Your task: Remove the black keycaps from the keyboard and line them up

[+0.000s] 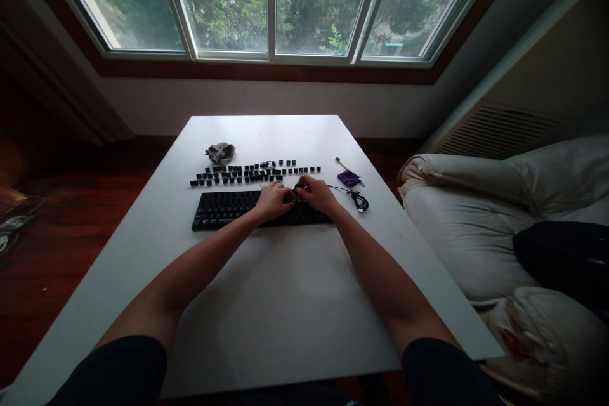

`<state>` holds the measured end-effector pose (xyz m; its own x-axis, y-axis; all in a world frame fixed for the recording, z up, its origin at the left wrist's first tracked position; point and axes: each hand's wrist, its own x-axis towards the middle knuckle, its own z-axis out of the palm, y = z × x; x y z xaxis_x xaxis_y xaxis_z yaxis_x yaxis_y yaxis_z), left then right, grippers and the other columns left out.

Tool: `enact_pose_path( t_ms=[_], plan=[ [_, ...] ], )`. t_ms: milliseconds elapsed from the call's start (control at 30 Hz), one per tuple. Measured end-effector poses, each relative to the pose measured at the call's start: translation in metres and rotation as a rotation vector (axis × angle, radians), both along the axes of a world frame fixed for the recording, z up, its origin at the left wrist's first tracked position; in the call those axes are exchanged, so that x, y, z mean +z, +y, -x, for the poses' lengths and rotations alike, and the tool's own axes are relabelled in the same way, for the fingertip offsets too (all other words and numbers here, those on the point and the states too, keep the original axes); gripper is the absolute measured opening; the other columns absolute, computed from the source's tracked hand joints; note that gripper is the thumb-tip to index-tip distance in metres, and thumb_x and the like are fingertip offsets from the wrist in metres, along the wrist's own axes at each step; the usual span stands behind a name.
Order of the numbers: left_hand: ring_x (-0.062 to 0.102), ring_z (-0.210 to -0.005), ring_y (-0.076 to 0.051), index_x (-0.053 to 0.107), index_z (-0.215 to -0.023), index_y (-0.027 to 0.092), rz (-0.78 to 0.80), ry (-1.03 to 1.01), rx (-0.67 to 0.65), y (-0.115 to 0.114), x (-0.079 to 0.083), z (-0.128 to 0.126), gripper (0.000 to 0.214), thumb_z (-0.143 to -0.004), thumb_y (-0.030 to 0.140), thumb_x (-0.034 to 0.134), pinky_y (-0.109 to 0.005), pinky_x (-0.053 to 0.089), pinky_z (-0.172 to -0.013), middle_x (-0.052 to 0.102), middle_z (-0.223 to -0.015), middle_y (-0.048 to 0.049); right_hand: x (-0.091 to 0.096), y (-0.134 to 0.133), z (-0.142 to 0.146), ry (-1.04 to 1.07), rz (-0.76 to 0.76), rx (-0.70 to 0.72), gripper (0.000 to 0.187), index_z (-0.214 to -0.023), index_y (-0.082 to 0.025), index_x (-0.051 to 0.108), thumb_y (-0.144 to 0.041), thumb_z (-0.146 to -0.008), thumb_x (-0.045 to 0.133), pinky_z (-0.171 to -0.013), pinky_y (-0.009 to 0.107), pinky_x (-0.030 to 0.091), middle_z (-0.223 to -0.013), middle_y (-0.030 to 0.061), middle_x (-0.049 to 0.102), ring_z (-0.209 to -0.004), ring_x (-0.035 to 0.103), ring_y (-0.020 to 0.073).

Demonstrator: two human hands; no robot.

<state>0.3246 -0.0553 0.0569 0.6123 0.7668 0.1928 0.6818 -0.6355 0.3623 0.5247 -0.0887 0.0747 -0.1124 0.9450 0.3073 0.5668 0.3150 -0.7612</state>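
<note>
A black keyboard lies lengthwise across the white table, its left half with keys in view and its right half partly under my hands. My left hand is over the keyboard's middle, thumb and fingers bent in a pinch close to the keys. Just right of it, my right hand also pinches, low over the upper edge of the keyboard. Whatever small thing sits at the fingertips is too dark and small to name. Behind the keyboard, loose black keycaps are laid out in several rows.
A crumpled grey cloth sits beyond the keycaps. To the right are a purple cloth, a thin rod-like tool and a coiled black USB cable. The white table stands between a window wall and a pale sofa.
</note>
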Motion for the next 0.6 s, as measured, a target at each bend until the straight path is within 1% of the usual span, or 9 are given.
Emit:
enact_pose_path(
  t_ms=[67, 133, 333, 500, 600],
  plan=[
    [0.059, -0.105, -0.03, 0.076, -0.103, 0.026, 0.001, -0.019, 0.014, -0.001, -0.001, -0.001, 0.023, -0.083, 0.038, 0.072, -0.045, 0.045, -0.093, 0.07, -0.103, -0.0079, -0.004, 0.002, 0.0, 0.128, 0.055, -0.009, 0.005, -0.081, -0.024, 0.061, -0.027, -0.083, 0.065, -0.058, 0.026, 0.047, -0.068, -0.0048, 0.068, -0.057, 0.065, 0.0156],
    [0.06, -0.104, -0.03, 0.076, -0.102, 0.026, 0.0, -0.033, 0.021, -0.001, -0.003, -0.002, 0.022, -0.084, 0.036, 0.072, -0.044, 0.045, -0.092, 0.07, -0.103, -0.0082, -0.007, 0.004, 0.001, 0.209, 0.095, -0.016, 0.007, -0.08, -0.024, 0.06, -0.028, -0.083, 0.065, -0.057, 0.026, 0.049, -0.066, -0.0054, 0.067, -0.055, 0.066, 0.0159],
    [0.061, -0.102, -0.028, 0.076, -0.101, 0.024, -0.004, -0.037, 0.01, -0.002, -0.003, -0.003, 0.02, -0.085, 0.036, 0.069, -0.042, 0.045, -0.091, 0.07, -0.105, -0.0083, -0.01, 0.006, 0.005, 0.219, 0.116, -0.107, 0.01, -0.08, -0.024, 0.058, -0.027, -0.08, 0.067, -0.058, 0.027, 0.052, -0.068, -0.0039, 0.067, -0.058, 0.067, 0.0167],
    [0.063, -0.099, -0.027, 0.076, -0.102, 0.026, 0.04, -0.063, 0.03, 0.0, 0.0, -0.005, 0.021, -0.088, 0.037, 0.066, -0.042, 0.046, -0.091, 0.073, -0.102, -0.0053, -0.013, 0.007, 0.007, 0.28, 0.195, -0.209, 0.008, -0.084, -0.024, 0.053, -0.029, -0.084, 0.06, -0.058, 0.028, 0.054, -0.066, -0.004, 0.067, -0.057, 0.068, 0.0169],
    [0.064, -0.097, -0.027, 0.077, -0.101, 0.027, 0.079, -0.102, 0.04, 0.002, 0.0, -0.005, 0.019, -0.088, 0.036, 0.066, -0.042, 0.046, -0.091, 0.076, -0.099, -0.0043, -0.011, 0.006, 0.007, 0.244, 0.153, -0.196, 0.009, -0.086, -0.024, 0.054, -0.031, -0.084, 0.06, -0.061, 0.029, 0.055, -0.068, -0.004, 0.067, -0.059, 0.069, 0.0173]
  ],
)
